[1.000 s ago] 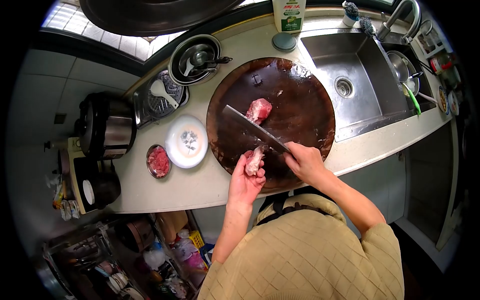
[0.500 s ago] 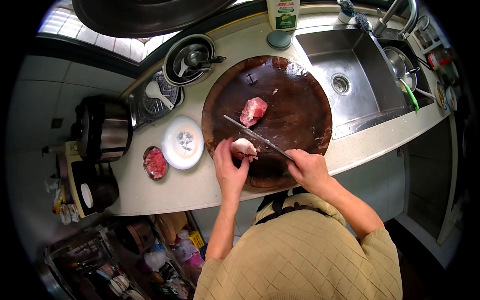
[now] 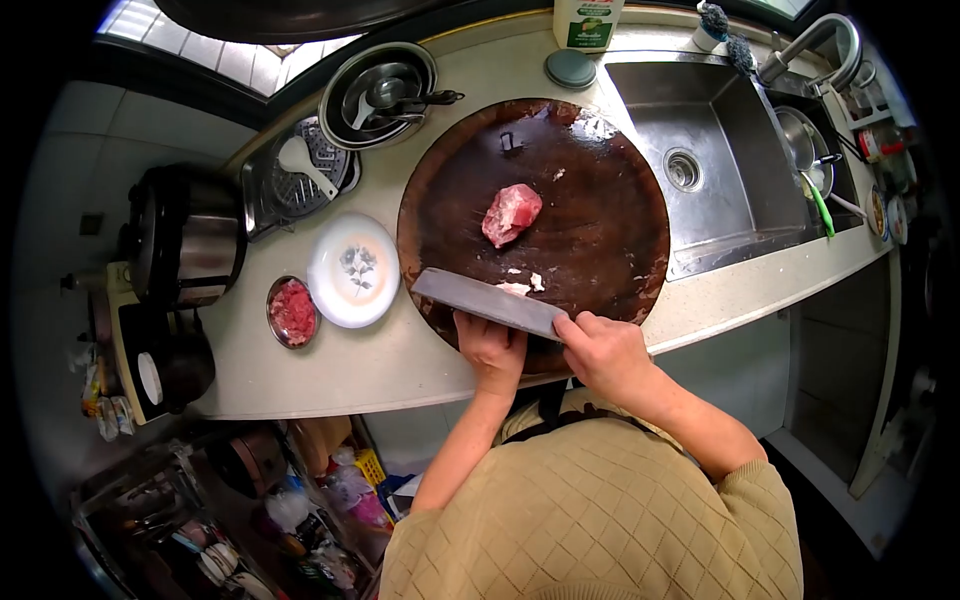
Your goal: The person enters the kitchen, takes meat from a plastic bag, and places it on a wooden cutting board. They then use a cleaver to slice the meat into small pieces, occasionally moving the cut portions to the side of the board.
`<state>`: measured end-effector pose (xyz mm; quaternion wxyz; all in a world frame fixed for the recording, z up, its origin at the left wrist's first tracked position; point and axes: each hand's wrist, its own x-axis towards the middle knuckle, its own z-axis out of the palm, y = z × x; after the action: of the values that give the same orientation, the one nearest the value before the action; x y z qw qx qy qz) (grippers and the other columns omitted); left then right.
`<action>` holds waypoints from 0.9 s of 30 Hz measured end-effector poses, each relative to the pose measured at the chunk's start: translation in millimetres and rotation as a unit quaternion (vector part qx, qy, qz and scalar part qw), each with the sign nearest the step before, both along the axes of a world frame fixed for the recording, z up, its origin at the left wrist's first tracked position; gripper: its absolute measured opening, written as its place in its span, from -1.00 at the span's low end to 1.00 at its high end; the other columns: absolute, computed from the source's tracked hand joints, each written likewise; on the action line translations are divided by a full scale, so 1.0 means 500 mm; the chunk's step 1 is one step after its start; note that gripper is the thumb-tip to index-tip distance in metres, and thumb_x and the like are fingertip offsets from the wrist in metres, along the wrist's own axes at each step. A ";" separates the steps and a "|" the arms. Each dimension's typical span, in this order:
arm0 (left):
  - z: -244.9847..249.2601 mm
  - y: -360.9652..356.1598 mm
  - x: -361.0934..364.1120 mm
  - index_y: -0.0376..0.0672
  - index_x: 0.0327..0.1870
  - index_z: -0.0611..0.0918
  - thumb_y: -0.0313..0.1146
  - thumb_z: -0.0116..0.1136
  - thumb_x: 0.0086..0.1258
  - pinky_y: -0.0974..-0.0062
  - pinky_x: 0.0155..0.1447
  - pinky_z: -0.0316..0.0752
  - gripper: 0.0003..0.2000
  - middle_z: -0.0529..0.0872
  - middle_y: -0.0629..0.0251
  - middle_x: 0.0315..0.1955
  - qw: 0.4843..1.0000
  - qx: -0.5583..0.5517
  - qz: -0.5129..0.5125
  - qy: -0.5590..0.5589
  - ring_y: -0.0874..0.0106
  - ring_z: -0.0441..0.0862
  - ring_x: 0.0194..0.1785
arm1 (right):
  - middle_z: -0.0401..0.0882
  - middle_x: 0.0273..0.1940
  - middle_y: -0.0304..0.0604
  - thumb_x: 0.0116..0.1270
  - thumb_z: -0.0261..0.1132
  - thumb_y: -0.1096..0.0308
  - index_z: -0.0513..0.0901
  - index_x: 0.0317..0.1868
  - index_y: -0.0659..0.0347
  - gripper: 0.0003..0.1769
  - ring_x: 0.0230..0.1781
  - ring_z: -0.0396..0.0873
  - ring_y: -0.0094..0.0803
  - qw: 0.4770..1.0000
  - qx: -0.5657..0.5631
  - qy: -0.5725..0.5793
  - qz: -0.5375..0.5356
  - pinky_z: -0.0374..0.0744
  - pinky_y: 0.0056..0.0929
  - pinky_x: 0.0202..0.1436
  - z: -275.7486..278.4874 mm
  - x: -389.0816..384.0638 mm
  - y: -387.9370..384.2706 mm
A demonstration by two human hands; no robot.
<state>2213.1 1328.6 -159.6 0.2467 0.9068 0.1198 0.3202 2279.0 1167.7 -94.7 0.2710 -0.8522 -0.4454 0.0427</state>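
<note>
My right hand is closed round the handle end of a cleaver. Its broad grey blade is turned flat-side up and points left across the near part of a round wooden chopping board. Just below the blade is my left hand, its fingers curled and partly covered by the steel; whatever they hold is hidden. A chunk of raw meat lies near the board's middle, apart from both hands. Small pale scraps of meat lie just beyond the blade.
Left of the board are a white plate and a small metal bowl of chopped meat. Nested metal bowls stand behind. A steel sink is on the right. A grey round lid lies behind the board.
The cleaver has turned from edge-on to flat and moved nearer me. My left hand has shifted right and down, and the pale meat piece it touched is now hidden. The view has shifted slightly.
</note>
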 end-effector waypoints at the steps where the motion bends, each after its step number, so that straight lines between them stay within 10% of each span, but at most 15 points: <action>1: -0.007 0.001 0.004 -0.16 -0.12 0.74 -0.49 0.35 -0.06 0.18 0.08 0.49 -0.63 0.73 0.21 -0.22 1.000 0.010 -0.004 -0.014 0.00 0.56 -0.13 | 0.45 -0.47 -0.14 0.12 0.31 0.45 0.51 -0.12 0.20 -0.71 -0.50 0.61 -0.22 1.000 -0.014 0.006 0.005 0.53 -0.25 -0.52 0.002 0.000 0.000; 16: -0.033 0.003 0.015 -0.16 -0.42 0.60 -0.62 0.27 -0.01 0.29 -0.09 0.47 -0.84 0.61 0.25 -0.33 0.999 -0.029 0.029 -0.024 0.18 0.51 -0.21 | 0.55 -0.61 0.02 0.18 0.23 0.45 0.47 -0.36 0.27 -0.90 -0.59 0.59 0.03 0.990 -0.114 0.074 0.024 0.56 -0.08 -0.51 0.011 0.069 0.015; 27: -0.026 0.010 0.010 -0.18 -0.22 0.72 -0.53 0.38 -0.11 0.20 -0.02 0.48 -0.68 0.71 0.19 -0.22 0.998 -0.036 0.015 -0.044 0.07 0.57 -0.14 | 0.56 -0.43 -0.01 0.16 0.20 0.50 0.43 -0.09 0.28 -0.72 -0.53 0.62 -0.09 0.970 -0.227 0.049 0.078 0.53 -0.16 -0.54 0.066 0.027 -0.058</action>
<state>2217.9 1333.4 -172.5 0.2799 0.8803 0.1335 0.3590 2292.4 1138.7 -61.6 0.0882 -0.8510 -0.4751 0.2056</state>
